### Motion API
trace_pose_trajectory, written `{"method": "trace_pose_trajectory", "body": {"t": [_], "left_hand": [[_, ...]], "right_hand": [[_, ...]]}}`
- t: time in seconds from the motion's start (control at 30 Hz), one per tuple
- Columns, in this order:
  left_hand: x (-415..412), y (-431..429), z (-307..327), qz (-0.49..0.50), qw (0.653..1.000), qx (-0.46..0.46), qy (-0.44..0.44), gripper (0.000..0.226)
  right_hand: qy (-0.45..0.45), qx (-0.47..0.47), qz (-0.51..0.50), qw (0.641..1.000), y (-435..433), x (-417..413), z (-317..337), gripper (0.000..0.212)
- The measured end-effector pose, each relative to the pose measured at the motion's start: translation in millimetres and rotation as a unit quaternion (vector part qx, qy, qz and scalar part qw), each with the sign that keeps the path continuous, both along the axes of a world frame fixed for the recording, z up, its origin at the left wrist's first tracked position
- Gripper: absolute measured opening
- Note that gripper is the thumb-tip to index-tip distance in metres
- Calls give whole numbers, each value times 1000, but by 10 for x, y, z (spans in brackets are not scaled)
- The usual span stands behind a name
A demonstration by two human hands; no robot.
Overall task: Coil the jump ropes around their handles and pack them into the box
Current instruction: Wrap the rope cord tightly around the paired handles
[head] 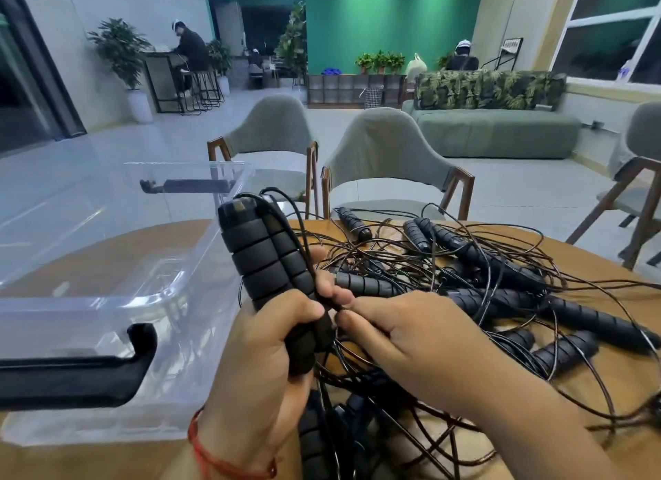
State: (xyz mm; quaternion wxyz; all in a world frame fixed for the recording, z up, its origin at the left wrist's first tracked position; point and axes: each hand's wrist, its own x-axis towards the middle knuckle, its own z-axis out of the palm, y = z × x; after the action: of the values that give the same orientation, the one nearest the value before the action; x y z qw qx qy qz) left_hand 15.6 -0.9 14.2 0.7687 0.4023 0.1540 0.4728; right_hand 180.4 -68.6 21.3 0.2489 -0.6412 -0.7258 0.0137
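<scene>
The round wooden counter [615, 386] carries everything. On its left side stands the clear plastic box [171, 293], open-topped with black latch handles; no ropes can be seen inside it. To the right sprawls the pile of jump ropes [483, 283], with ribbed black foam grips lying at all angles in a snarl of thin dark cord.

Raised above the counter, between box and pile, is one pair of handles [264, 261], held side by side and tilted up toward the box. The left hand [261, 365] is clenched around their lower ends. The right hand [422, 336] pinches the cord [304, 229] just beside the grips, at the left thumb.

The coiling looks barely begun, as the foam shows no turns yet. To wind it well, the left hand should probably keep both grips clamped together while the right feeds the cord in snug, even turns. It should draw slack gently, because this cord seems threaded through the pile and could drag neighbours along.
</scene>
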Motion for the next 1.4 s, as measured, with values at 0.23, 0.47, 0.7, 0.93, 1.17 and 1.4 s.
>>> {"method": "trace_pose_trajectory", "body": {"t": [0.23, 0.47, 0.7, 0.93, 1.17, 1.4], "left_hand": [[-37, 187, 10, 40, 999, 9, 31, 42], [-29, 205, -15, 117, 971, 61, 199, 38], [-54, 281, 24, 143, 946, 89, 276, 50], [-148, 402, 14, 69, 984, -39, 158, 44], [-103, 257, 27, 158, 910, 172, 341, 41], [-103, 120, 97, 137, 795, 337, 485, 83]], "right_hand": [[-35, -59, -66, 995, -239, 429, 304, 50], [-8, -34, -58, 998, -444, 627, 432, 37], [-2, 3, -7, 1000, -414, 533, 422, 24], [76, -36, 21, 996, -438, 646, 395, 20], [57, -44, 34, 997, -431, 610, 424, 18], [40, 43, 44, 997, -326, 395, 391, 16]]}}
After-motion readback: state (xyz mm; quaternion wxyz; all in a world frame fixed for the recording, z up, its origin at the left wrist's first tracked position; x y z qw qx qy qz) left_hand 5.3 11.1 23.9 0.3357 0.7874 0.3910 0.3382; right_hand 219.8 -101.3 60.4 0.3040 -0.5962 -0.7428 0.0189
